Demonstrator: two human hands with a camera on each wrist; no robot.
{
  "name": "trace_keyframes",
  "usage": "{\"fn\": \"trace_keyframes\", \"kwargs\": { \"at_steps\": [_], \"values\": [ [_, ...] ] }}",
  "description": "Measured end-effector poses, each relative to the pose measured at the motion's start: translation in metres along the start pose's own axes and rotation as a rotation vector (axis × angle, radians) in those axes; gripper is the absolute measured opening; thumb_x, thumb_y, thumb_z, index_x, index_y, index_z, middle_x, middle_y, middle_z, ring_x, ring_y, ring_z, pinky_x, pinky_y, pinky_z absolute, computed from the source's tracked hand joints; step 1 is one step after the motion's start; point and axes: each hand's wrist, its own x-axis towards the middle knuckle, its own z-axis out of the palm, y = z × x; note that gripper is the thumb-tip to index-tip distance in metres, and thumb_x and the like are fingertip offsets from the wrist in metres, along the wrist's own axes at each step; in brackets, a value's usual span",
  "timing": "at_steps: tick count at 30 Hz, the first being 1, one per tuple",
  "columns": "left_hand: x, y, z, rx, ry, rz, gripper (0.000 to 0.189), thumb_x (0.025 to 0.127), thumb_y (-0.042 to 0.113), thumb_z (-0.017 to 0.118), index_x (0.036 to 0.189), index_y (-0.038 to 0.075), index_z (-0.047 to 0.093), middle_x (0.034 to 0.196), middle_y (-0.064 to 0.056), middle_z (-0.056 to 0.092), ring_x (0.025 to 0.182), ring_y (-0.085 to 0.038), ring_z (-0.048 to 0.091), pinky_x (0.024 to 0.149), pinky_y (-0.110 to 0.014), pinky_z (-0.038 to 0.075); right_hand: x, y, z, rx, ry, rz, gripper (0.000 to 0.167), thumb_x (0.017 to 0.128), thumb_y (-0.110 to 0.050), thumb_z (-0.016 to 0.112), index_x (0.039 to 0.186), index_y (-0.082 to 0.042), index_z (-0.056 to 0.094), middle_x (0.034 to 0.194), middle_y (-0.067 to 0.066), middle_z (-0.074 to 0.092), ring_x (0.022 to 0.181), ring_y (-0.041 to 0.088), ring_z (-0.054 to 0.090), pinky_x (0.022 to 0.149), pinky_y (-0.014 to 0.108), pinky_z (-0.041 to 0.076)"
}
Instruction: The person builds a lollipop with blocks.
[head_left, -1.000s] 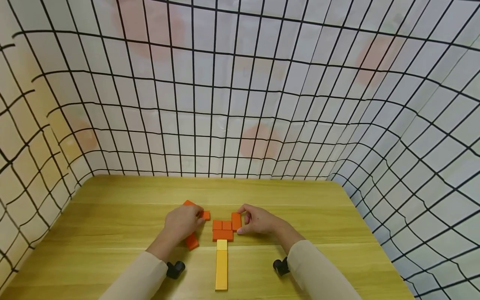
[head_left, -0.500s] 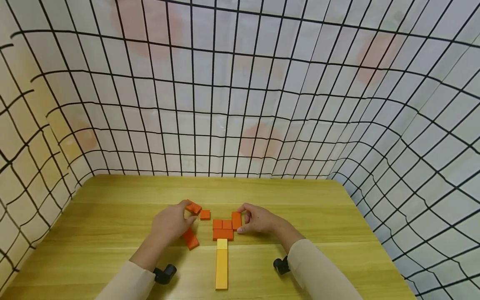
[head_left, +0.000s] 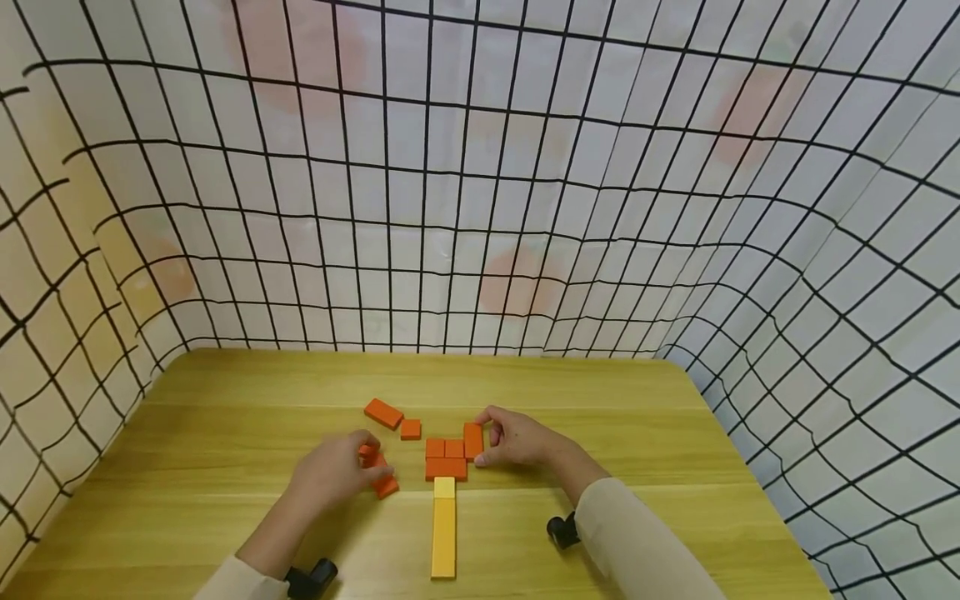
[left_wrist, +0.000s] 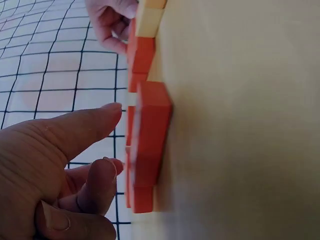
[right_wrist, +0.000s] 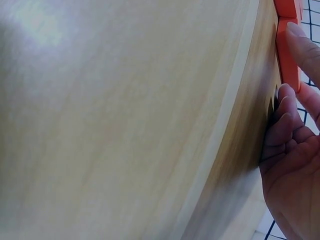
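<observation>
Orange blocks [head_left: 446,469], where?

Clustered mid surface [head_left: 637,400], yellow blocks [head_left: 444,537] at 6 o'clock, two loose ones [head_left: 383,413] at 10.

Holding?

Right hand [head_left: 517,440] pinches the cluster's 2 o'clock block [head_left: 472,442]. Left hand [head_left: 330,471]: thumb and finger parted, close by a slanted block [head_left: 387,487] at 9 o'clock.

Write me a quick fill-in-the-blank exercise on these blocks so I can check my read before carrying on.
1. The longest block is ____ in colour.
2. The pale yellow block lies ____ the longest block and the wide orange block.
3. Directly behind the wide orange block sit ____ square blocks.
4. The block gripped by the right hand lies to the ____ of those square blocks.

Missing words: yellow; between; two; right.
</observation>
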Motion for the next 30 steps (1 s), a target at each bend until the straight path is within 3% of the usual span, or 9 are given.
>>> {"fn": "trace_keyframes", "kwargs": {
  "at_steps": [4,11,16,20,23,27,30],
  "values": [
    [-0.009,-0.003,0.007,-0.028,-0.038,-0.014,0.057,0.081,0.044,0.084,0.127,0.014,0.068,0.08,0.003,0.067,0.063,-0.014,0.051,0.053,-0.032,0.037,0.001,0.0,0.001,-0.005,-0.004,-0.005,0.056,0.085,-0.034,0.085,0.129,-0.019,0.054,0.091,0.001,0.055,0.076,0.015,0.049,0.069,0.029,0.043],
    [-0.014,-0.003,0.012,-0.047,-0.037,0.004,0.062,0.084,0.044,0.082,0.137,0.017,0.064,0.081,0.003,0.066,0.062,-0.014,0.044,0.053,-0.032,0.031,0.0,-0.001,-0.001,0.011,0.0,0.014,0.054,0.085,-0.033,0.084,0.13,-0.021,0.055,0.092,0.002,0.055,0.077,0.017,0.049,0.069,0.031,0.042],
    [-0.013,-0.002,0.017,-0.039,-0.057,0.0,0.059,0.09,0.043,0.077,0.143,0.021,0.061,0.061,0.002,0.043,0.054,-0.013,0.03,0.05,-0.03,0.025,-0.001,-0.001,-0.001,0.007,0.0,0.012,0.055,0.085,-0.032,0.085,0.13,-0.02,0.055,0.093,0.003,0.055,0.078,0.017,0.049,0.07,0.031,0.042],
    [-0.012,-0.001,0.019,-0.028,-0.07,0.011,0.058,0.094,0.043,0.072,0.147,0.024,0.057,0.065,-0.002,0.051,0.058,-0.015,0.04,0.051,-0.031,0.029,-0.001,-0.001,0.0,0.005,0.002,0.012,0.054,0.085,-0.033,0.085,0.129,-0.021,0.055,0.092,0.002,0.055,0.077,0.017,0.049,0.07,0.03,0.042],
    [-0.01,0.0,0.019,-0.015,-0.073,0.028,0.057,0.096,0.043,0.069,0.148,0.025,0.056,0.09,-0.012,0.071,0.072,-0.018,0.056,0.056,-0.035,0.038,0.0,-0.001,0.0,-0.004,0.002,-0.004,0.054,0.085,-0.032,0.084,0.128,-0.019,0.055,0.091,0.002,0.056,0.076,0.015,0.05,0.07,0.03,0.044],
    [-0.007,0.002,0.021,-0.001,-0.066,0.054,0.054,0.098,0.042,0.066,0.149,0.026,0.055,0.119,-0.02,0.073,0.092,-0.023,0.068,0.065,-0.039,0.046,-0.001,-0.001,0.0,-0.014,-0.002,-0.021,0.054,0.086,-0.031,0.084,0.129,-0.017,0.054,0.091,0.002,0.057,0.073,0.014,0.05,0.068,0.028,0.044],
    [-0.003,0.002,0.025,-0.036,-0.066,0.061,0.052,0.099,0.04,0.066,0.149,0.028,0.055,0.095,-0.02,0.073,0.074,-0.022,0.063,0.059,-0.037,0.042,-0.002,-0.001,-0.001,-0.005,-0.001,-0.012,0.054,0.086,-0.032,0.084,0.129,-0.018,0.054,0.092,0.002,0.056,0.071,0.014,0.048,0.067,0.028,0.044]
  ]
}}
